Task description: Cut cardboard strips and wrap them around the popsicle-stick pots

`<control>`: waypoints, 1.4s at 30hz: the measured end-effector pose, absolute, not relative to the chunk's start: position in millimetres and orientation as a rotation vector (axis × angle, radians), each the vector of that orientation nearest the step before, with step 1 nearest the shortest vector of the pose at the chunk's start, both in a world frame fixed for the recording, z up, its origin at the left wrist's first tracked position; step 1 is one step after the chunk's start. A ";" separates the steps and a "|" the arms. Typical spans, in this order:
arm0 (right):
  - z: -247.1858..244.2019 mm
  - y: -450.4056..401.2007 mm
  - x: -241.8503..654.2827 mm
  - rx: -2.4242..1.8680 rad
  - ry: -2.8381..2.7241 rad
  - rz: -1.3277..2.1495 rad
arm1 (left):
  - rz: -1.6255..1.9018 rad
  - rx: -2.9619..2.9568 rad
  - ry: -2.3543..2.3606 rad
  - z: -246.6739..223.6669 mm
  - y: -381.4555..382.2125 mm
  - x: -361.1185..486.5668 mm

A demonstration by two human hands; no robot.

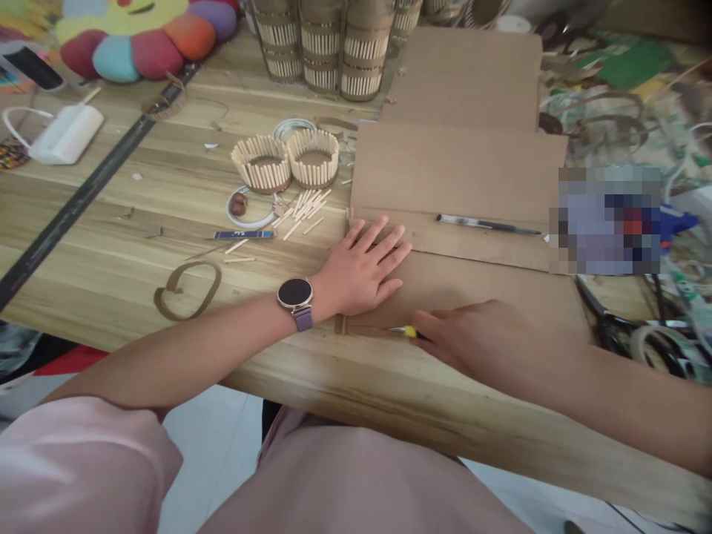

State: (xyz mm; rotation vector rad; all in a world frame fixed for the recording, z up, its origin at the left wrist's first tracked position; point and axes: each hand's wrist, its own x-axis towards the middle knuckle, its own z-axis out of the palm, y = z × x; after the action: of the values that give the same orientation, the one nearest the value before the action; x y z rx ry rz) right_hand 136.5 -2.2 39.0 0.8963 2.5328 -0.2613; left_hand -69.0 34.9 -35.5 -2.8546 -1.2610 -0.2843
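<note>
cardboard (461, 167) lies flat on the wooden table (300, 374), its near edge close to the table's near edge. left hand (364, 271) rests palm down on the cardboard's near left part, fingers spread wide, nothing gripped; a watch (295, 294) on that wrist. right hand (472, 337) is closed round the cutter (410, 331), fingers narrow, blade pointing left along the cardboard's near edge; whether the tip touches, cannot tell. pen (486, 225) lies on the cardboard, beyond both hands. left of the cardboard: two stick rings (314, 159) side by side, loose sticks (305, 211) nearer, then a tape roll (251, 208) with a small brown thing inside, a blue packet (243, 235) and a brown paper loop (189, 291). stick cylinders (364, 52) stand at the cardboard's far left. scissors (606, 319) lie just beside its near right side, partly hidden by other things.
</note>
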 end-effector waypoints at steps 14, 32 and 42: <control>47.9 -4.1 85.0 0.701 2.454 -0.077 | -0.245 -2.890 -1.324 -33.0 35.1 -67.2; 69.3 7.5 167.1 1.061 2.240 -0.329 | -0.306 -2.888 -1.314 -34.6 33.5 -67.7; 39.7 -6.1 95.6 0.777 2.567 -0.139 | -0.222 -2.874 -1.321 -31.8 34.4 -67.2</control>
State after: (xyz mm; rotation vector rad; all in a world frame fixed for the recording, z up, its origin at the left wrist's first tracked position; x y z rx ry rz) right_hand 95.6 -6.1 39.7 0.7769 2.5669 -0.1386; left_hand -67.2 34.4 -31.8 -2.8736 -1.3213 -0.2221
